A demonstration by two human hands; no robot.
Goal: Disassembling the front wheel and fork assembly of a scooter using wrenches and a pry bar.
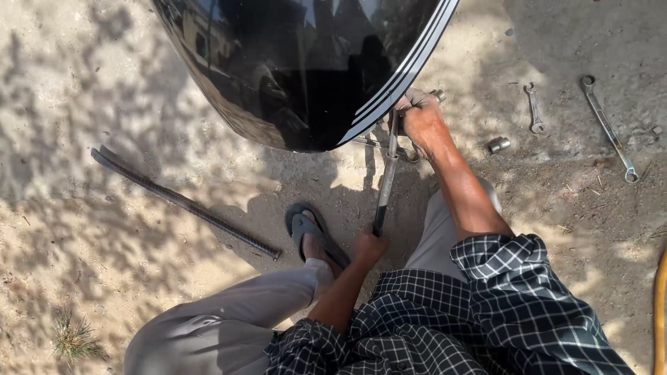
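Note:
I squat on sandy ground under a glossy black curved vehicle panel with white stripes point(306, 69). My left hand point(368, 246) grips the near end of a long metal wrench bar point(385, 177) that runs up toward the panel's edge. My right hand point(420, 118) is closed around the bar's far end, by a small metal fitting at the panel's lower rim. What the bar's tip sits on is hidden by my right hand and the panel.
A long ribbed steel rod point(184, 203) lies on the ground at left. Two spanners point(533, 107) point(608, 128) and a small metal socket point(498, 144) lie at right. My sandalled foot point(313, 239) is beside the bar. A yellow hose point(659, 312) runs along the right edge.

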